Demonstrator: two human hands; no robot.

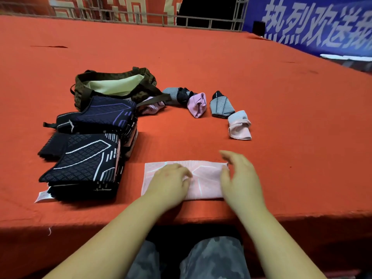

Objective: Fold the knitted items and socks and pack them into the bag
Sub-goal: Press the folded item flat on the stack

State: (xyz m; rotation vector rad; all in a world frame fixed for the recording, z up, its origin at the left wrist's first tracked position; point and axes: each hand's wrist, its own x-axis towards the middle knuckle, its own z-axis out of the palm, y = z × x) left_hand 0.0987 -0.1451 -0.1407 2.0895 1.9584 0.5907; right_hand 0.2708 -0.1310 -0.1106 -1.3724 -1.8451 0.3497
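An event hall or stage area is showing here: a broad platform draped in red cloth (201, 63) is stretching back to metal truss scaffolding (237, 15), while a blue banner (314, 25) with large white Chinese characters (a welcome message, seemingly) is hanging alongside a red-and-white banner (112, 7).

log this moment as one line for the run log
stage: folding | left hand: pressing pink knitted piece | right hand: open, at its right end | bag: open

pink knitted item (205, 178) folded flat, bag (114, 85) open, rolled socks (221, 107)
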